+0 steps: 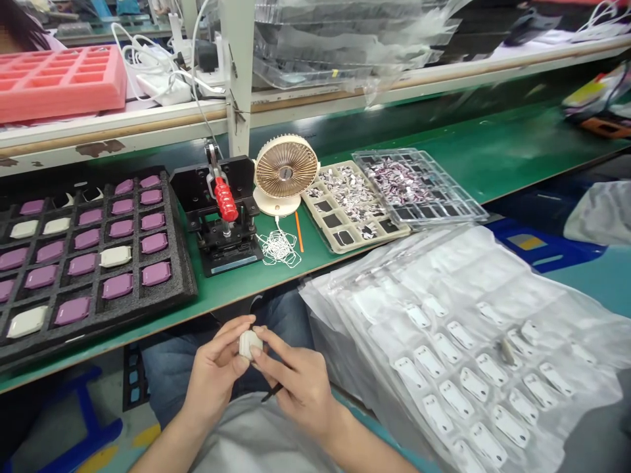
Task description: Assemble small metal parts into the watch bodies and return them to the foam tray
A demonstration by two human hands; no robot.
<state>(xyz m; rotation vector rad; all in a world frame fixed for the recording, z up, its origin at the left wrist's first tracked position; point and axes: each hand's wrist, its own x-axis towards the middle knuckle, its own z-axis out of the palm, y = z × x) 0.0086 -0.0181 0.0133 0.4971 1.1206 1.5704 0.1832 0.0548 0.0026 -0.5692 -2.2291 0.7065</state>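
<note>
Over my lap, my left hand [214,371] and my right hand [303,381] both pinch a small white rounded-square case [251,343], which looks like a watch casing. Fingertips of both hands cover its edges. A thin dark stick-like tool [272,393] juts out beneath my right hand's fingers; its kind is hidden. To the left, a black foam tray [180,263] holds purple and white cases of similar shape in its compartments. Beyond my hands, a black toggle clamp fixture [231,253] with a red handle [225,198] stands on the green bench.
A small fan [286,167] stands beside a bundled white cable [280,248] and an orange stick [299,231]. Two compartment trays, one cream [340,246] and one clear [468,207], hold small parts. Plastic sheets [394,276] with white plates lie at right. A shelf [315,98] runs behind.
</note>
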